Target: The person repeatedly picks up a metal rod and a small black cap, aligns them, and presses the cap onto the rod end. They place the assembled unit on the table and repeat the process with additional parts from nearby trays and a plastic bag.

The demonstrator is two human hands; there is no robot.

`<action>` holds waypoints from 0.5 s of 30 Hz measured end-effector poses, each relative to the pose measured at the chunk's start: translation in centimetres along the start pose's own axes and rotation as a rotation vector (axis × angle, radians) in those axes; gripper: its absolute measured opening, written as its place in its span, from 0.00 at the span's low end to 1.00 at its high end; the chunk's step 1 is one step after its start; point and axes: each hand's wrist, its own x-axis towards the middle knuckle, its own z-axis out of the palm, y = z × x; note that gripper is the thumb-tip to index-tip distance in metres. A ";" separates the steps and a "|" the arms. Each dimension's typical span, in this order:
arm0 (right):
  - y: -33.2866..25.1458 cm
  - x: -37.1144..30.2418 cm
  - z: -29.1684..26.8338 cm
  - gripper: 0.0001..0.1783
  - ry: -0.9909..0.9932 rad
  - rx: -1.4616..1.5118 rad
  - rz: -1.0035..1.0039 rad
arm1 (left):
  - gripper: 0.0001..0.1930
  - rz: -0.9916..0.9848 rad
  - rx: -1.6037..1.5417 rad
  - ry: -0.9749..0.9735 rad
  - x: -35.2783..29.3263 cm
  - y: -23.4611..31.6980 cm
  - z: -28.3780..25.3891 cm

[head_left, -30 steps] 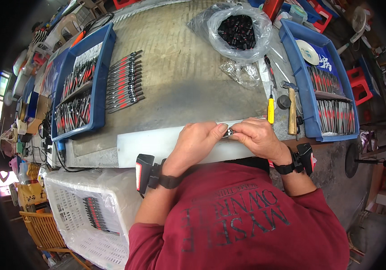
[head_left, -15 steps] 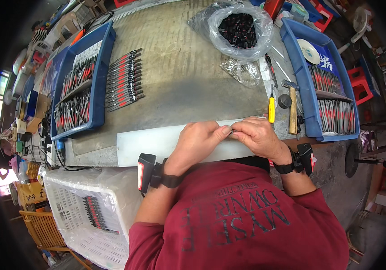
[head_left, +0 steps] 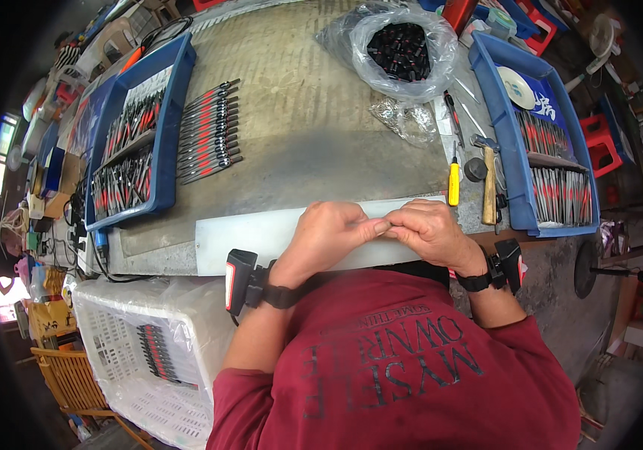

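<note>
White plastic board (head_left: 261, 232) lies at the desk's (head_left: 314, 127) near edge; above it the left hand (head_left: 330, 234) and right hand (head_left: 432, 231) pinch together on a small part, hidden between the fingertips. A slip could likely drop it off that edge.

A grey workbench (head_left: 314, 112) carries a blue tray (head_left: 165, 150) of red-and-black tools at its left edge, with a row of loose red-and-black tools (head_left: 209, 131) beside it. A clear bag of dark parts (head_left: 404, 49) sits at the far edge. A second blue tray (head_left: 509, 150) lies along the right edge, a yellow-handled screwdriver (head_left: 453, 180) and hammer (head_left: 488, 184) beside it. A white board (head_left: 261, 234) lies along the near edge
</note>
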 end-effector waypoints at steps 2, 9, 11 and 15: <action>0.1 0.1 -0.1 0.08 -0.010 -0.025 -0.009 | 0.22 -0.016 -0.048 0.024 0.1 0.0 0.4; 0.5 0.4 -1.4 0.07 -0.138 -0.008 -0.076 | 0.22 -0.007 -0.003 -0.087 0.3 0.0 -0.3; 0.3 0.3 -0.9 0.07 -0.079 -0.064 -0.045 | 0.21 -0.018 0.037 -0.019 0.2 0.2 -0.3; 0.0 0.1 0.7 0.05 0.074 -0.152 0.015 | 0.20 0.005 0.176 0.187 -0.2 0.6 0.9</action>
